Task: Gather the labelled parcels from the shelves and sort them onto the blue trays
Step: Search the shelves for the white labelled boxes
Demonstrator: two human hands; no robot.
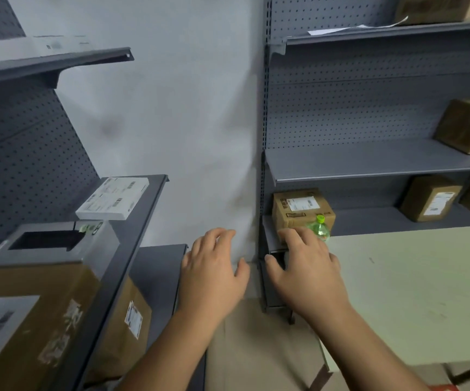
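Cardboard parcels counted: six brown on the shelves, plus one flat white labelled parcel (113, 197) on the left shelf. Left hand (212, 275) and right hand (307, 272) spread, holding nothing (right fingertips overlapping nearest labelled box (301, 208)). One green bottle (319, 228) beside it.

Dim, flat indoor light w/ cool grey cast; no visible source. Shadows soft, deepest under the shelves at upper left and mid right. No real glare; pale table top (414, 292) at lower right is the brightest area. Whole frame slightly soft. Cardboard box (30, 320) at lower left is blurred, its print smeared. Wide-angle distortion bends shelf edges and uprights toward frame edges.
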